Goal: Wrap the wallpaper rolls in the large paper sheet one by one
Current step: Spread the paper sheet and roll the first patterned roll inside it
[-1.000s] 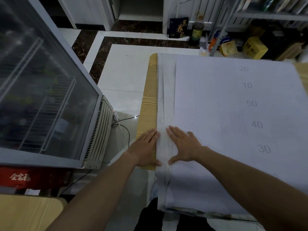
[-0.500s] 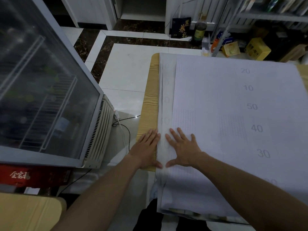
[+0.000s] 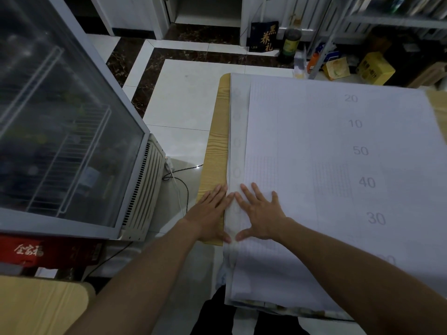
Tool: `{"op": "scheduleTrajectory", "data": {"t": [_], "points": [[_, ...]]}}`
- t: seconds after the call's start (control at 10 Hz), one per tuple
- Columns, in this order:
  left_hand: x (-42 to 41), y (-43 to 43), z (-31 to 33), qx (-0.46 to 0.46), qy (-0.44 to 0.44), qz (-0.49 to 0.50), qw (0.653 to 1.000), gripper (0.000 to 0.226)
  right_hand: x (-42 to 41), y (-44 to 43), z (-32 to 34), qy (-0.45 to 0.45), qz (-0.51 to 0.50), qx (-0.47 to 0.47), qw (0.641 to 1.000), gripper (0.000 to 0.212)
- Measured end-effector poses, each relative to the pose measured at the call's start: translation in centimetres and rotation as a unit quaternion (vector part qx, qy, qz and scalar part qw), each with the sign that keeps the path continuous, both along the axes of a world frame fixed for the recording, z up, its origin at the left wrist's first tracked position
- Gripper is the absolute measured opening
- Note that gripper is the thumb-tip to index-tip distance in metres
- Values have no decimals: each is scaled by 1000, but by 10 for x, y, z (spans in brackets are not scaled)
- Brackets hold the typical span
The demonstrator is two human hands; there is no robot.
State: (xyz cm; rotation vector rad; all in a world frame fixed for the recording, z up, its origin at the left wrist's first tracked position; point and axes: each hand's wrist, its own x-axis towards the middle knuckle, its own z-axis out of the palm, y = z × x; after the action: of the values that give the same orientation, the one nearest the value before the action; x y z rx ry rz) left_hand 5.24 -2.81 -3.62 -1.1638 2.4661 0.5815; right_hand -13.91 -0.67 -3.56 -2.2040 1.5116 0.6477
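White gridded paper sheet [image 3: 314,141] is covering the pale wood-grain table [image 3: 216,146]. The left hand [image 3: 210,213] is resting flat beside its left edge; the right hand [image 3: 260,213], fingers spread, is pressing it flat.

Dim rm: white tile floor [image 3: 183,97] w/ dark border, glass fridge [image 3: 60,129] left, wood table [image 3: 215,151], shelves [image 3: 387,18] back.
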Motion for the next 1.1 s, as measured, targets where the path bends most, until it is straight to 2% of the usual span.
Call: {"op": "scheduleTrajectory", "data": {"t": [0.6, 0.7, 0.8, 0.9, 1.1], "points": [[1, -4, 2, 31, 1, 5, 1000, 122, 13, 4, 0, -18, -36, -5, 999, 115], [0, -4, 3, 35, 3, 8, 999, 122, 4, 2, 4, -44, -18, -6, 999, 120], [1, -4, 2, 40, 2, 12, 999, 123, -17, -1, 6, -48, -96, -19, 994, 139], [0, -5, 1, 40, 1, 5, 999, 122, -30, -5, 5, -20, -160, 8, 987, 149], [0, -7, 1, 43, -1, 5, 999, 122, -29, -12, 3, -23, -124, 23, 992, 148]]}}
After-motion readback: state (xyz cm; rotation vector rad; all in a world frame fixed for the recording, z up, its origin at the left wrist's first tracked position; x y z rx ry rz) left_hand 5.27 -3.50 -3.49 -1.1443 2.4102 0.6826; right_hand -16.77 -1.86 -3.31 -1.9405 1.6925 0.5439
